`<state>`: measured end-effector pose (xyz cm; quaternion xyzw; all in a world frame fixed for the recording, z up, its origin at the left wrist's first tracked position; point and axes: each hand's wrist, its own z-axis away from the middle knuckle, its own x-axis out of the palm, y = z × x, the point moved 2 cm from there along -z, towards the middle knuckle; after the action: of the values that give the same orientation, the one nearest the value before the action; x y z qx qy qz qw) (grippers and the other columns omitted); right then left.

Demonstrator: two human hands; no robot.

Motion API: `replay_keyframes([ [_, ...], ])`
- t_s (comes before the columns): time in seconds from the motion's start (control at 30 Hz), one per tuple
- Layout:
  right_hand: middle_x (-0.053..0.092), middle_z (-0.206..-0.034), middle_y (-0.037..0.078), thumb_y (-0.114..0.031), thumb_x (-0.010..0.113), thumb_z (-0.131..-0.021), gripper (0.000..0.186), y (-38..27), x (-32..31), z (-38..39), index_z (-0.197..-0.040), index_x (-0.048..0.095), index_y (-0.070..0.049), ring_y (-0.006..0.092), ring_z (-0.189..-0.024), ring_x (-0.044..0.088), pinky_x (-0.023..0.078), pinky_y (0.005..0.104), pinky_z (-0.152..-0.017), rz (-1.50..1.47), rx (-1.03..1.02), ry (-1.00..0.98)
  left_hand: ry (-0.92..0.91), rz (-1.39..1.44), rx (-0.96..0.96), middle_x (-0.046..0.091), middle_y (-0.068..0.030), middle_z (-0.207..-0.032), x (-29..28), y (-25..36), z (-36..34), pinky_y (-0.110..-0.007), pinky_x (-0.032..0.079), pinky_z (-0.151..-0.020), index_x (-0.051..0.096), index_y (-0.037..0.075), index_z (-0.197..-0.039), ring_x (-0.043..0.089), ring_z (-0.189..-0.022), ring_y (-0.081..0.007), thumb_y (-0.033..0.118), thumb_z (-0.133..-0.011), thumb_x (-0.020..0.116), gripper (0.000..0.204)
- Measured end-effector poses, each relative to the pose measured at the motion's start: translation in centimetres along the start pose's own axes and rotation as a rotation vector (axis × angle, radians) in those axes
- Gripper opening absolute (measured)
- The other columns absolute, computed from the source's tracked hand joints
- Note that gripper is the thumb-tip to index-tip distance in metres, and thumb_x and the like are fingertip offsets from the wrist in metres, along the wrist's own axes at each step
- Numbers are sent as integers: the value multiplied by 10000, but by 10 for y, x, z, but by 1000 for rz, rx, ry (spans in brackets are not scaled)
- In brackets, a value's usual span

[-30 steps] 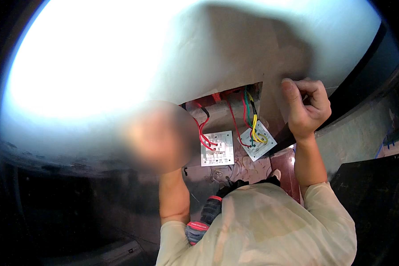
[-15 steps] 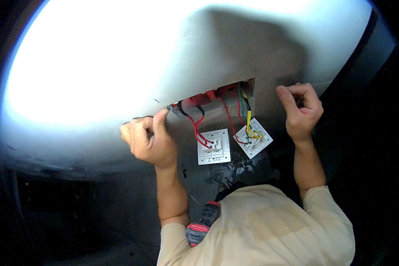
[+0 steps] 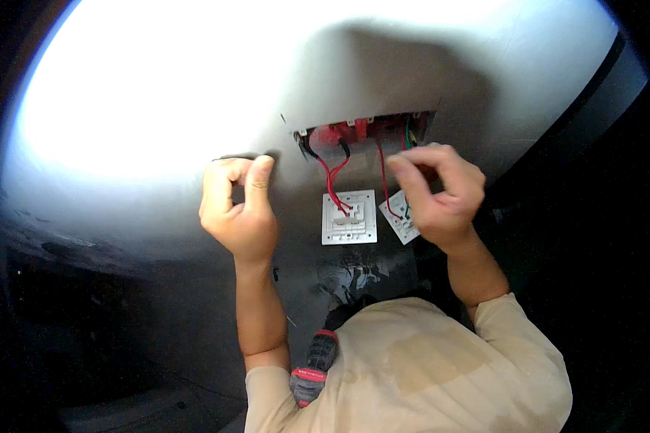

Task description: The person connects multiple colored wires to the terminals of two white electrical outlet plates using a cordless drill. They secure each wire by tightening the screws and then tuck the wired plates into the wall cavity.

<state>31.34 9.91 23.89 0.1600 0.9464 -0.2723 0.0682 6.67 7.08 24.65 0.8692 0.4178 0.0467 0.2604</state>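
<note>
My left hand (image 3: 239,207) is held by the wall, left of the wall opening, its thumb against the curled fingers. My right hand (image 3: 444,195) is pinched in front of the opening's right side, partly covering the smaller-looking right switch plate (image 3: 397,225). Anything in either pinch is too small or hidden to make out. Between my hands a white switch plate (image 3: 349,233) hangs back side out on red wires (image 3: 329,177). Those wires run up into the opening (image 3: 361,128), where red boxes show. Red and green wires reach the right plate.
Bright light washes out the upper left of the wall (image 3: 372,79); a shadow falls above the opening. A black and red tool (image 3: 315,368) sits at my left side, beside my beige shirt. Dark surroundings lie on both sides.
My right hand has moved left, from bare wall to in front of the right plate. My left hand has come away from the opening's left corner. The view has shifted slightly.
</note>
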Motion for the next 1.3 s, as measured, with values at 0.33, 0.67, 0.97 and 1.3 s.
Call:
replay_keyframes([
  [0.33,708,-720,143,-147,770,-872,151,-9,107,6,-962,756,-27,294,-583,692,504,371,-532,198,11,-82,38,254,-286,690,-55,-936,-11,-25,51,-242,520,-787,719,-54,-1056,624,-854,-108,-57,-910,687,149],
  [0.67,658,-592,114,-43,742,-834,41,-14,123,5,-828,747,-3,179,-468,622,449,307,-481,51,120,109,-41,214,-184,664,-61,-959,-19,-21,57,-242,488,-784,692,-63,-1073,579,-830,-103,-68,-910,673,164],
  [0.97,626,-557,83,-9,714,-806,31,-17,132,17,-777,721,-3,158,-462,601,456,315,-484,190,166,296,-203,263,-151,647,-50,-930,-46,-31,66,-236,448,-736,699,-50,-1064,556,-816,-112,-64,-914,681,152],
  [1.3,508,-477,117,0,666,-691,146,-23,161,16,-624,548,-53,294,-380,497,414,393,-440,310,238,611,-307,254,-220,614,-59,-876,-87,-59,70,-258,437,-727,681,-55,-1109,537,-773,-131,-89,-896,666,216],
])
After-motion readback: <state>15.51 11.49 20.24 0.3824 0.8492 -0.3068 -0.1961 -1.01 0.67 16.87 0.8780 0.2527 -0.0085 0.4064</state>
